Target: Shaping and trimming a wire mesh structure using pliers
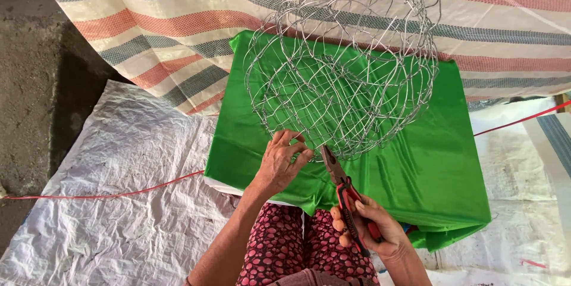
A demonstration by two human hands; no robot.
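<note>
Wire basket (pixel 342 66) edge pinched by left hand (pixel 282 161) fingers (pixel 297 154).

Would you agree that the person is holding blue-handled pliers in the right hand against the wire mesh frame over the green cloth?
Not quite: the head view shows the pliers have red handles, not blue. The right hand holds them against the wire mesh frame over the green cloth.
</note>
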